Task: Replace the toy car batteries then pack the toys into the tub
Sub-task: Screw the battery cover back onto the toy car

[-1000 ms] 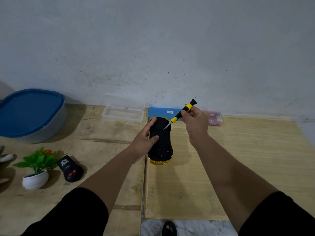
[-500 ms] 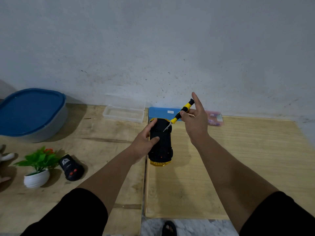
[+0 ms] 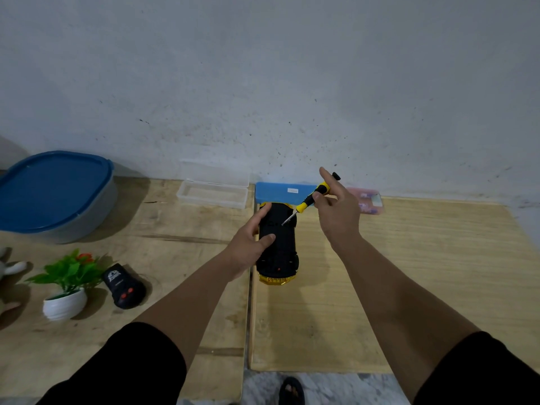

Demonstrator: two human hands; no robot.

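A yellow toy car [image 3: 281,252] lies upside down on the wooden table, its black underside up. My left hand [image 3: 249,244] grips its left side, thumb across the belly. My right hand [image 3: 336,211] holds a small yellow-and-black screwdriver [image 3: 309,200] between thumb and fingers, index finger raised; the metal tip rests on the car's underside near the far end. A grey tub with a blue lid [image 3: 55,194] stands at the far left. A black remote control [image 3: 124,286] lies at the left.
A clear plastic box [image 3: 211,195] and a blue case [image 3: 285,192] lie against the wall behind the car, with a pink packet [image 3: 369,201] to the right. A small potted plant [image 3: 65,287] and a grey plush toy [image 3: 7,268] sit at the left edge.
My right hand's fingers have opened around the screwdriver handle, the index finger lifting off it. The tip stays on the car. The left hand has not moved.
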